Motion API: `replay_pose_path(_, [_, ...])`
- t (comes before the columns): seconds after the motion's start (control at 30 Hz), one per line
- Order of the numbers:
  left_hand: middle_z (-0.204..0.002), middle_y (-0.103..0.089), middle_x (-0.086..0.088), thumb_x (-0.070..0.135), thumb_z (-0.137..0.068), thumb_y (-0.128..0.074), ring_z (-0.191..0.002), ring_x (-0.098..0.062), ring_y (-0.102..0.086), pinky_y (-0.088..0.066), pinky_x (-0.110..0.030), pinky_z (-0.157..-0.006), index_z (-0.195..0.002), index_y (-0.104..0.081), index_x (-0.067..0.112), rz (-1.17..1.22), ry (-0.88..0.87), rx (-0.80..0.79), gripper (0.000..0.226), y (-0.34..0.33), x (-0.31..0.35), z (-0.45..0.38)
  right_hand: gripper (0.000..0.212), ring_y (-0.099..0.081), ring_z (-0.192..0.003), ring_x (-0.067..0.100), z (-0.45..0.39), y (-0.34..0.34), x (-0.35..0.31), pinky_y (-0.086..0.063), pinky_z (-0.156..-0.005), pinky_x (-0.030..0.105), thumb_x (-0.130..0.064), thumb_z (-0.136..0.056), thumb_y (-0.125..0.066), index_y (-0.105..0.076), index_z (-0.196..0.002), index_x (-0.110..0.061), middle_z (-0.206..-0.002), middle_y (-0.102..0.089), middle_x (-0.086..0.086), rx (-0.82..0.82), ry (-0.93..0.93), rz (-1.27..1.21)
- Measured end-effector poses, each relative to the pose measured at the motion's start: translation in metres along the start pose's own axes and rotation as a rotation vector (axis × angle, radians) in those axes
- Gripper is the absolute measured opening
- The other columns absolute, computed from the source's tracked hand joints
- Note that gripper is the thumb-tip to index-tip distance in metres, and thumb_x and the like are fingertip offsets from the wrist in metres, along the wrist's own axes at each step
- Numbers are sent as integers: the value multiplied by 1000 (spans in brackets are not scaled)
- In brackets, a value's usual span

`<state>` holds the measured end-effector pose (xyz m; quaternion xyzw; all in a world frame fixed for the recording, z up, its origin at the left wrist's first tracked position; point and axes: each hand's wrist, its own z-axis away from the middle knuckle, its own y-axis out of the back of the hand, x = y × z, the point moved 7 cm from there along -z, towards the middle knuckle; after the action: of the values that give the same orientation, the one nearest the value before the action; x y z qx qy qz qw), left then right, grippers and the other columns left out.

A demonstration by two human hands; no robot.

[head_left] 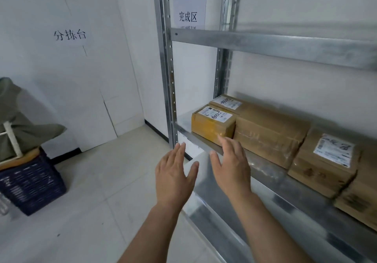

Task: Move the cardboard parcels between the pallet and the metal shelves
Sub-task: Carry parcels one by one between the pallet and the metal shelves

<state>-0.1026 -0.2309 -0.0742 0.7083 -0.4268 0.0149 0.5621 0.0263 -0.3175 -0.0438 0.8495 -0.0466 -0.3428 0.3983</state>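
Here both grips are wide and empty: the left hand (pixel 173 176) and right hand (pixel 232 166) face the small yellow-taped cardboard parcel (pixel 213 123) at the left end of the galvanised metal shelf (pixel 265 169). It lies just ahead; the right hand is nearer.

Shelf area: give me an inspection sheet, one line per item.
Surface: metal shelf, parcels along its back.
Job's things: small parcel at the left end, labelled parcel behind it, taped parcel, more to the right; pallet not seen.
Clutter: dark crate on the floor, green cloth above it.
Grippers: left hand and right hand open, empty.
Cables: nothing seen.
Surroundings: white walls, two paper signs, tiled floor.
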Motion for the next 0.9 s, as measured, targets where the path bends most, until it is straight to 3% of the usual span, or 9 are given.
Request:
replay_pose_path(0.3, [-152,-30,8,52,-93,-41,-138,-13,-26,-19,-31,-112,-147,-24,28,63,-129,-79,62,-20,-43,-110,45,-45,-117,21,-72,-54,-8,-45,-90,38,-32,-93,-51,-46,-136,-19,-133,-47,5,63,-180,81])
replay_pose_path(0.5, [-149,-36,6,55,-91,-43,-136,-16,-31,-25,-32,-110,-147,-26,27,124,-189,-134,65,-59,-36,-158,48,-46,-114,20,-106,-66,34,-45,-83,33,-42,-94,-47,-43,-137,-20,-132,-47,5,95,-317,193])
replay_pose_path(0.67, [-149,-36,6,58,-91,-41,-135,-18,-33,-30,-37,-108,-147,-24,31,161,-186,-197,64,-92,-27,-197,54,-48,-117,21,-134,-69,75,-40,-88,31,-49,-93,-44,-42,-137,-17,-134,-48,7,123,-434,253])
replay_pose_path(0.73, [-147,-40,5,56,-91,-43,-132,-19,-37,-35,-38,-105,-145,-26,31,192,-176,-229,62,-104,-24,-208,54,-51,-112,22,-140,-73,88,-43,-91,34,-51,-93,-43,-46,-133,-15,-127,-53,7,130,-485,269])
replay_pose_path(0.9, [-146,-40,0,53,-92,-41,-132,-22,-36,-36,-37,-101,-147,-24,22,233,-114,-369,65,-136,-26,-240,51,-61,-93,24,-148,-91,112,-52,-80,39,-54,-94,-40,-59,-113,-10,-106,-64,8,78,-636,238])
